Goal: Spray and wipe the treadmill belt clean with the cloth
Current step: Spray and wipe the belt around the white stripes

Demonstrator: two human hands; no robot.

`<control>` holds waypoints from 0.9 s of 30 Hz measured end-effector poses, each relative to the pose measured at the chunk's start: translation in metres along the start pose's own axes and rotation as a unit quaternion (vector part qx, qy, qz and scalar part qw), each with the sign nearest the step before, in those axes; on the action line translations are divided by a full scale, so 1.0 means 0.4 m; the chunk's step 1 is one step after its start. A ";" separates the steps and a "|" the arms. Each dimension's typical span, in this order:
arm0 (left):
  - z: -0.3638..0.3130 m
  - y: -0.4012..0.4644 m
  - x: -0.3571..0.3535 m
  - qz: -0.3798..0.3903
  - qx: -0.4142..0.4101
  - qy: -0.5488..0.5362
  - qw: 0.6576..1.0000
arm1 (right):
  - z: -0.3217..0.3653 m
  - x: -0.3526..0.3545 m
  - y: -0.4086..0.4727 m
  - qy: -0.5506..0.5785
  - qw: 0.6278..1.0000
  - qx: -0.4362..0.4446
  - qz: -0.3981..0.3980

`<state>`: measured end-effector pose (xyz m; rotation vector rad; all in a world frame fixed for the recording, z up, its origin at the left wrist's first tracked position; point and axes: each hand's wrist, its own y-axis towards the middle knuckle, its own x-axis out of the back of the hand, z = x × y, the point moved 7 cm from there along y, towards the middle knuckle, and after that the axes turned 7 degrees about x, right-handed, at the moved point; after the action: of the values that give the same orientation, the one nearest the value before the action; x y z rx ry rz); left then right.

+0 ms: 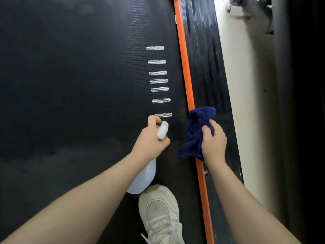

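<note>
Left hand (pixel 151 138) grips the spray bottle (pixel 143 178), fingers curled round the neck, one finger up at the white spray head (pixel 162 130). Nozzle points forward and down at the treadmill belt (pixel 79 85), just short of the row of white dash marks (pixel 159 81).

Right hand (pixel 213 141) holds the bunched dark blue cloth (pixel 195 131), fingers closed on it. Cloth hangs over the orange strip (pixel 186 74) at the belt's right edge; can't tell if it touches the side rail (pixel 205 67).

Progress, my read: spraying stage, early. No wet patch, droplets or wipe streaks that I can make out on the belt; the surface is dark and textured, so a light mist might not show. Cloth isn't on the belt yet. Wiping looks all still to do.

Pale sneaker (pixel 160 213) planted on the belt near the bottle's base.
</note>
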<state>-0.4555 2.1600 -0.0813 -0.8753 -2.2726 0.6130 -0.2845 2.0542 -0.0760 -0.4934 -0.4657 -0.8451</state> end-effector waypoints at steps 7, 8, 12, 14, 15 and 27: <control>0.041 -0.001 0.098 -0.050 0.016 -0.049 0.997 | 0.076 -0.171 -0.036 -0.218 0.966 0.133 0.049; 0.040 0.003 0.108 -0.049 0.010 -0.056 0.997 | 0.086 -0.221 -0.053 -0.260 0.946 0.180 0.075; 0.031 0.013 0.175 -0.099 -0.005 -0.101 0.990 | 0.089 -0.333 -0.085 -0.421 0.826 0.362 0.096; 0.026 0.010 0.202 -0.131 -0.017 -0.110 0.985 | 0.107 -0.325 -0.039 -0.456 0.776 0.429 0.069; 0.021 0.007 0.210 -0.144 -0.022 -0.112 0.983 | 0.118 -0.319 0.001 -0.480 0.760 0.435 0.054; 0.001 0.042 0.188 -0.143 -0.002 -0.081 0.986 | 0.084 -0.260 0.033 -0.568 0.740 0.361 -0.012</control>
<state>-0.4928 2.2252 -0.0631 -0.5003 -2.4858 0.5644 -0.3406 2.1420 -0.1115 -0.2097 -1.8609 -0.2209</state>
